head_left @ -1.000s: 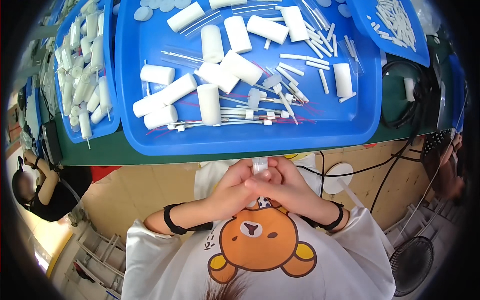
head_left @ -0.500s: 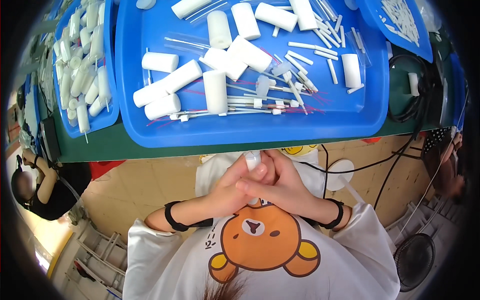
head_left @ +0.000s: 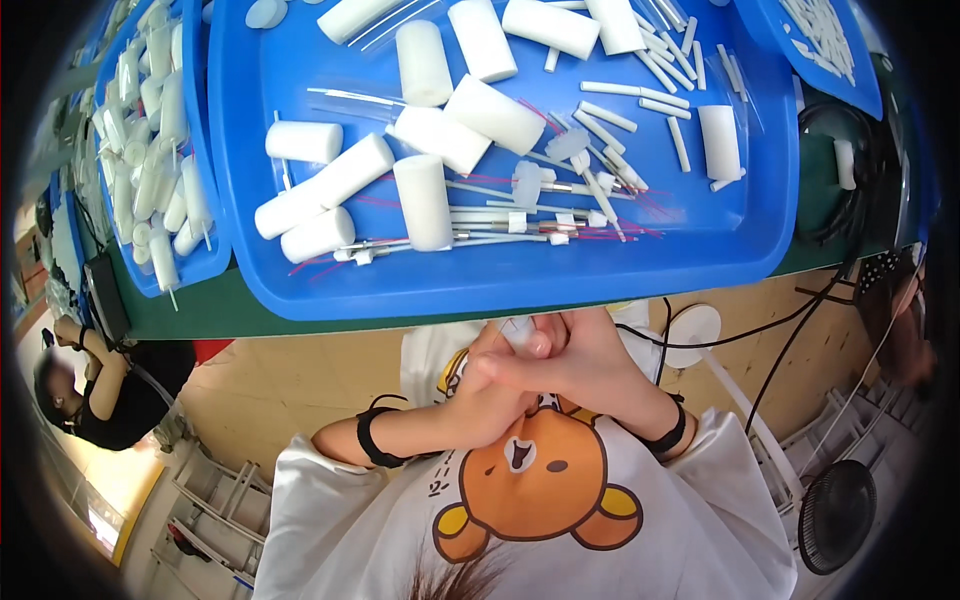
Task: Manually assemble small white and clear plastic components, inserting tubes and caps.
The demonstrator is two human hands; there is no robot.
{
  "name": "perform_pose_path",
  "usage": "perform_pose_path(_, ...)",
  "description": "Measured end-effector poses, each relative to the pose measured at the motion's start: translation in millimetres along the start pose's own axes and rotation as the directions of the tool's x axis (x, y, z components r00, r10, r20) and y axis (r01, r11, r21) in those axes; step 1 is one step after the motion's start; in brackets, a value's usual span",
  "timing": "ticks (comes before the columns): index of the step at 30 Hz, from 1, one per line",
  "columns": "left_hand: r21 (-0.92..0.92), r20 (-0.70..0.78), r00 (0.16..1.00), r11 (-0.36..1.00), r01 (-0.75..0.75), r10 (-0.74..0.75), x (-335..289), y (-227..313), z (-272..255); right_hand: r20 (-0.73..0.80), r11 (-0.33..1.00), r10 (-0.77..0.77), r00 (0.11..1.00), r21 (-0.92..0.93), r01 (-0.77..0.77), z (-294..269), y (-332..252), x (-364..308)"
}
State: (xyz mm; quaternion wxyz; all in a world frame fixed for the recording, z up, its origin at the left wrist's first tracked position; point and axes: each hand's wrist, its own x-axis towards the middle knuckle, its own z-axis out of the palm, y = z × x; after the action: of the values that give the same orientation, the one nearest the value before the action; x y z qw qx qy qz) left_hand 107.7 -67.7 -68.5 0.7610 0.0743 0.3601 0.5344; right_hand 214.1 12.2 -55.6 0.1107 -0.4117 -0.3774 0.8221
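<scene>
Over my lap, just below the table edge, my left hand (head_left: 488, 405) and my right hand (head_left: 585, 365) are closed together around a white cylinder (head_left: 515, 328). Only its pale, shiny end shows; fingers hide the rest. The right thumb lies across the left hand. Beyond them, a large blue tray (head_left: 520, 297) holds several white foam-like cylinders (head_left: 422, 203), thin white tubes (head_left: 605, 88), and slim rods with red wires and small white connectors (head_left: 500, 222). Transparent film sleeves (head_left: 355, 100) lie among them.
A smaller blue tray (head_left: 190, 283) at left is full of wrapped white cylinders (head_left: 140, 150). Another blue tray (head_left: 868, 95) at upper right holds small white pieces. Black cables (head_left: 850, 215) hang off the green table (head_left: 170, 318). A fan (head_left: 838, 515) and another person (head_left: 130, 390) are off to the sides.
My clasped hands have shifted slightly to the right, and less of the white cylinder shows between them. The view has tilted a little, so the trays sit slightly lower in the picture.
</scene>
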Motion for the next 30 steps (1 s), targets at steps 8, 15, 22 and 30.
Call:
perform_pose_path(8,-0.065,-0.031,0.995,0.993,0.095,-0.097,-3,9,-3,0.011,0.995,-0.095,0.995,-0.041,0.096,10,4,-12)
perform_pose_path(15,0.137,-0.026,0.999,0.990,0.029,-0.025,-7,-1,-15,0.049,0.987,0.041,0.998,0.154,-0.048,19,0,-16)
perform_pose_path(22,0.341,-0.176,0.983,0.940,0.004,0.059,-7,-3,-8,0.019,0.984,0.043,0.999,0.173,-0.046,19,-1,-1)
perform_pose_path(30,0.181,-0.118,0.986,0.979,-0.098,0.121,-5,-7,2,0.015,0.970,0.057,0.998,0.234,-0.058,15,-4,3)
